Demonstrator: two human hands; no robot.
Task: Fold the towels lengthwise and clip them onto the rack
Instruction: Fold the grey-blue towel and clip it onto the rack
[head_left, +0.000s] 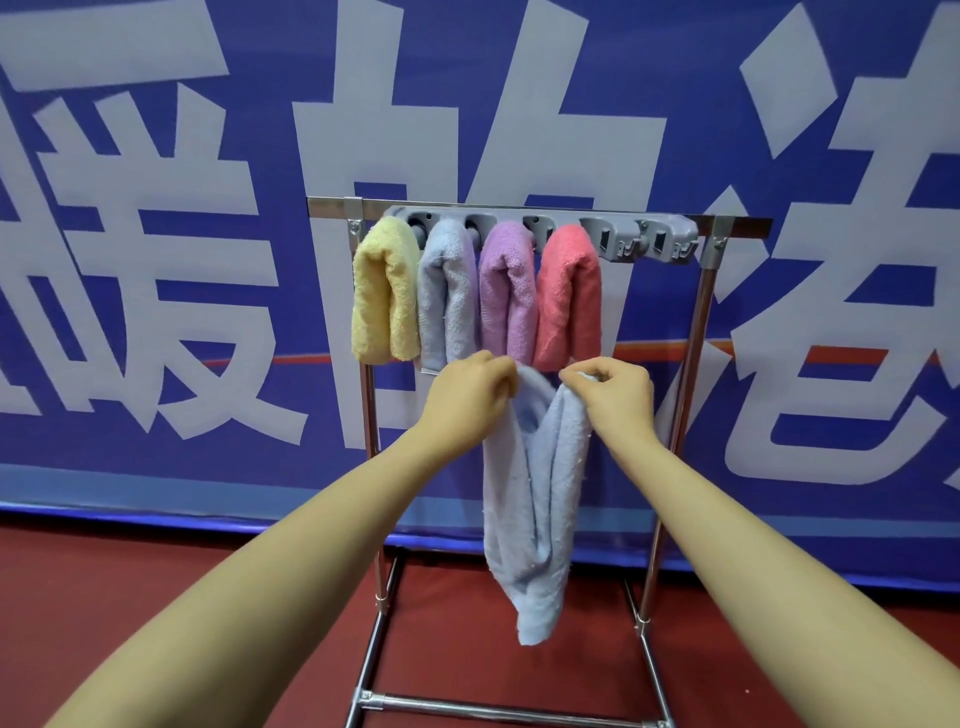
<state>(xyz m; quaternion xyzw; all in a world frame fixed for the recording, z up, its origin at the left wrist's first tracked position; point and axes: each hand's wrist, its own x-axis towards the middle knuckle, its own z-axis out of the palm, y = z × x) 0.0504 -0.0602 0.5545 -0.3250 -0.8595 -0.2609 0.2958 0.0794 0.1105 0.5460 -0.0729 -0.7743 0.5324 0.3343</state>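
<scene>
item: metal rack (704, 291), chrome tube frame, standing on a red floor (156, 582) before a blue banner (156, 312) with large white characters. fitted along the top bar: grey clip holder (623, 228), a strip of slots. clipped in it, left to right, each folded and hanging doubled: yellow towel (385, 296), pale blue towel (445, 296), purple towel (506, 296), coral towel (569, 296); neighbours touch side by side. the slots right of the coral towel hold nothing. item in hand: light blue towel (530, 519), held below the hung row and in front of the rack, its top edge gathered between both hands, the body sagging in a long drooping fold with the lowest corner hanging near the rack's lower rails. left hand (470, 395): fingers curled, pinching the left end of the top edge. right hand (613, 392): fingers curled, pinching the right end, a bit of cloth showing at the fingertips. the hands are near each other, just under the purple and coral towels; whether the knuckles touch those towels is not clear. both forearms bare.
</scene>
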